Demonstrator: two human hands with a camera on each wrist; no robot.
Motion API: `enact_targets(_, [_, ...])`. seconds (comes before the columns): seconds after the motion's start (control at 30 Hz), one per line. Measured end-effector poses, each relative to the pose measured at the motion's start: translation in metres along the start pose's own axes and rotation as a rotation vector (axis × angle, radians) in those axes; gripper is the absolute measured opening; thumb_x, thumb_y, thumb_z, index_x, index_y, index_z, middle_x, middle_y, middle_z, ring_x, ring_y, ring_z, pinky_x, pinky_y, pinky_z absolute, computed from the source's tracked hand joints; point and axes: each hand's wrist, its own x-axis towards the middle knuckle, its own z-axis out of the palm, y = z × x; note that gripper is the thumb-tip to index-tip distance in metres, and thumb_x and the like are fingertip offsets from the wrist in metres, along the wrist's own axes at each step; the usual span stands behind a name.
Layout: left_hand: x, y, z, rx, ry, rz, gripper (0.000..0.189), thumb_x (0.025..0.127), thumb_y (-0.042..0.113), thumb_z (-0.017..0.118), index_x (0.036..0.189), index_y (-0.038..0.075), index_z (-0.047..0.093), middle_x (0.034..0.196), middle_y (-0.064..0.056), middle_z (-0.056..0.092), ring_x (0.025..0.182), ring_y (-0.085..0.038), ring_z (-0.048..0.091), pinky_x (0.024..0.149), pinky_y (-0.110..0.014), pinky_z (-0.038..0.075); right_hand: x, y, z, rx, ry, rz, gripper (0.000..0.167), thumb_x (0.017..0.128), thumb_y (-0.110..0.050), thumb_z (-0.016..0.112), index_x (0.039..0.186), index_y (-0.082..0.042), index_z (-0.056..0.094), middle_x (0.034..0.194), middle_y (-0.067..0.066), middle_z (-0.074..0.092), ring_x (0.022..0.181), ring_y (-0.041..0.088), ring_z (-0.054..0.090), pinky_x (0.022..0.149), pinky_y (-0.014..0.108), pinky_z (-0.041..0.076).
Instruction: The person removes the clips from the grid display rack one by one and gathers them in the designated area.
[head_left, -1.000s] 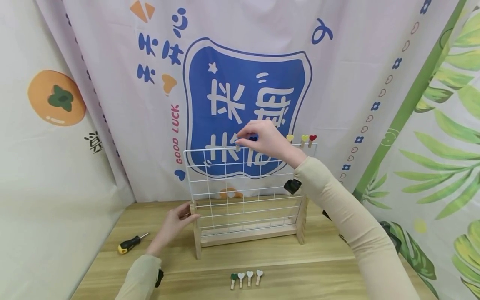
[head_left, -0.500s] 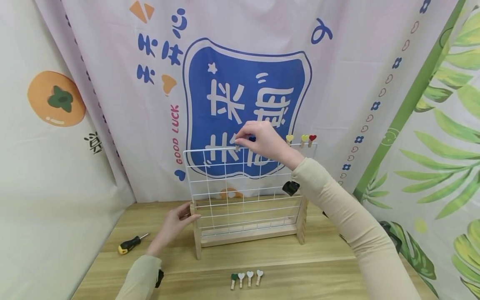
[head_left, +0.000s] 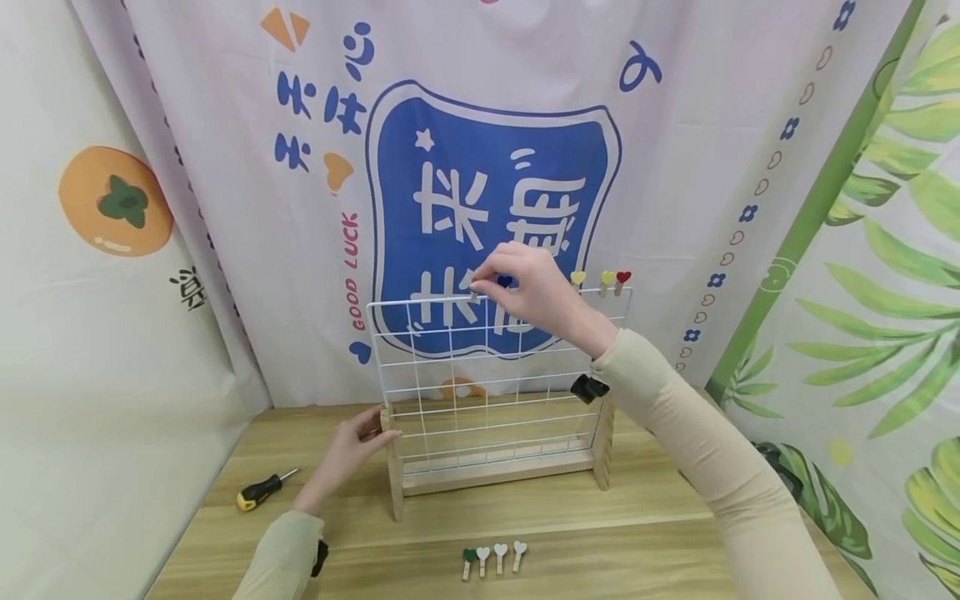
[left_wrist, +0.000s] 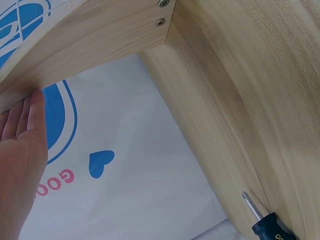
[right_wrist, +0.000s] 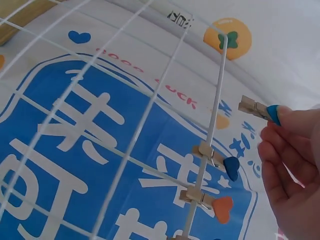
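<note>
My right hand point(head_left: 528, 287) pinches a small wooden clothespin point(right_wrist: 255, 107) by its blue heart. In the right wrist view its wooden end stands just off the top wire of the white wire grid point(head_left: 453, 362). Beside it, clothespins with a dark blue heart point(right_wrist: 231, 169) and an orange heart point(right_wrist: 222, 208) are clipped on that wire. Farther right in the head view hang clothespins with yellow hearts point(head_left: 607, 278) and a red heart point(head_left: 623, 278). My left hand point(head_left: 351, 450) grips the left wooden upright point(head_left: 394, 479) of the grid's stand, its fingers partly hidden behind the wood.
A clothespin with a green heart point(head_left: 468, 562) and three with white hearts point(head_left: 500, 557) lie in a row on the wooden table point(head_left: 570, 542), in front of the stand. A screwdriver point(head_left: 260, 490) lies to the left. A printed curtain point(head_left: 300, 275) hangs behind.
My right wrist has lowered slightly while its fingers stay by the top wire. The left hand keeps its hold on the upright.
</note>
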Motion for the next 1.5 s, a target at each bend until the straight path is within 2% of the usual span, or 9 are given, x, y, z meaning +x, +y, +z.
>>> enact_targets(0.2, [-0.001,0.0,0.0,0.0,0.003,-0.011,0.051,0.091,0.016,0.072,0.135,-0.005,0.056,0.126,-0.029,0.065,0.117,-0.04,0.065,0.097,-0.04,0.058,-0.03,-0.003,0.008,0.016,0.028,-0.059,0.005,0.088,-0.008,0.074,0.092,-0.005,0.074,0.088,0.006,0.072,0.081,0.014,0.065,0.073,0.025,0.059])
enact_targets(0.4, [0.0,0.0,0.0,0.011,0.003,-0.019,0.053,0.091,0.02,0.073,0.135,-0.004,0.056,0.126,-0.027,0.066,0.117,-0.039,0.065,0.097,-0.04,0.057,-0.081,-0.001,0.033,0.042,-0.021,-0.028,0.006,0.085,-0.005,0.075,0.091,-0.005,0.073,0.085,0.005,0.073,0.079,0.013,0.067,0.073,0.021,0.06])
enact_targets(0.5, [0.0,0.001,-0.001,-0.001,0.003,-0.017,0.052,0.091,0.018,0.073,0.135,-0.004,0.056,0.125,-0.027,0.066,0.117,-0.039,0.065,0.097,-0.04,0.057,-0.111,-0.001,0.048,0.066,-0.058,0.04,0.006,0.085,-0.008,0.075,0.091,-0.005,0.073,0.085,0.004,0.073,0.079,0.012,0.067,0.074,0.018,0.059])
enact_targets(0.7, [0.002,0.001,-0.001,0.014,0.003,0.0,0.049,0.092,0.018,0.071,0.133,-0.005,0.057,0.125,-0.029,0.065,0.115,-0.039,0.066,0.096,-0.04,0.058,-0.172,-0.001,0.083,0.137,-0.101,0.184,0.005,0.087,-0.011,0.075,0.092,-0.008,0.074,0.084,0.0,0.073,0.077,0.008,0.067,0.072,0.022,0.061])
enact_targets(0.9, [0.001,0.0,-0.001,0.025,0.01,0.008,0.049,0.092,0.018,0.071,0.133,-0.005,0.057,0.123,-0.028,0.067,0.115,-0.039,0.066,0.095,-0.036,0.059,-0.219,-0.001,0.112,0.17,-0.148,0.321,0.005,0.088,-0.013,0.074,0.091,-0.009,0.075,0.084,-0.003,0.074,0.076,0.001,0.065,0.072,0.018,0.06])
enact_targets(1.03, [0.001,-0.002,-0.001,0.02,0.005,0.007,0.049,0.092,0.017,0.071,0.133,-0.005,0.057,0.122,-0.026,0.068,0.114,-0.039,0.067,0.095,-0.037,0.059,-0.243,-0.002,0.125,0.214,-0.188,0.4,0.005,0.09,-0.016,0.072,0.091,-0.012,0.075,0.084,-0.005,0.073,0.076,-0.002,0.063,0.072,0.017,0.059])
enact_targets(1.2, [0.002,-0.002,0.0,0.008,0.005,-0.006,0.048,0.092,0.017,0.072,0.132,-0.004,0.058,0.122,-0.025,0.068,0.114,-0.038,0.067,0.096,-0.038,0.058,-0.266,-0.005,0.139,0.223,-0.236,0.453,0.005,0.09,-0.016,0.072,0.088,-0.013,0.075,0.082,-0.006,0.072,0.074,-0.004,0.061,0.069,0.016,0.058])
enact_targets(1.37, [0.002,-0.001,-0.001,0.01,-0.001,-0.016,0.05,0.092,0.018,0.072,0.134,-0.004,0.057,0.124,-0.027,0.067,0.116,-0.039,0.066,0.097,-0.04,0.057,-0.282,-0.008,0.148,0.255,-0.293,0.535,0.005,0.089,-0.014,0.072,0.088,-0.01,0.075,0.081,-0.003,0.073,0.073,-0.005,0.06,0.068,0.014,0.056])
enact_targets(1.5, [0.001,-0.001,0.0,0.012,-0.005,-0.019,0.05,0.092,0.018,0.071,0.135,-0.003,0.056,0.125,-0.028,0.066,0.116,-0.039,0.065,0.097,-0.039,0.057,-0.291,-0.008,0.151,0.28,-0.305,0.573,0.004,0.089,-0.014,0.073,0.086,-0.012,0.075,0.08,-0.003,0.072,0.071,-0.005,0.059,0.064,0.013,0.054])
